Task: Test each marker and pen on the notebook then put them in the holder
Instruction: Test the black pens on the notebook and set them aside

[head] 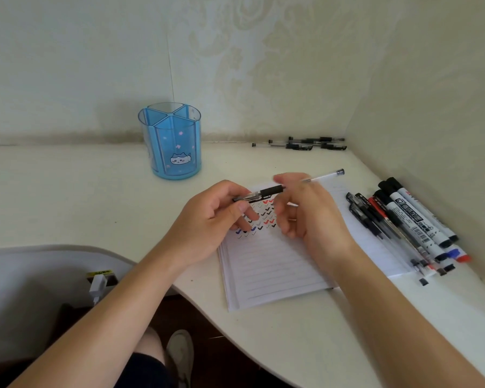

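Left hand (207, 219) pinching the cap (247, 197), right hand (305, 217) gripping the barrel (324, 177): a light, stiff gel pen (263, 192), likely slick beyond its rubber grip (275, 189).

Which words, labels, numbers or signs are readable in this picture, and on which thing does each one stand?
No text can be read for certain.
Markers: printed label and barcode, too blurred to read.
Yellow tag: print too small to read.
Holder: only a cat picture, no words.
Notebook: only tick marks, no words.
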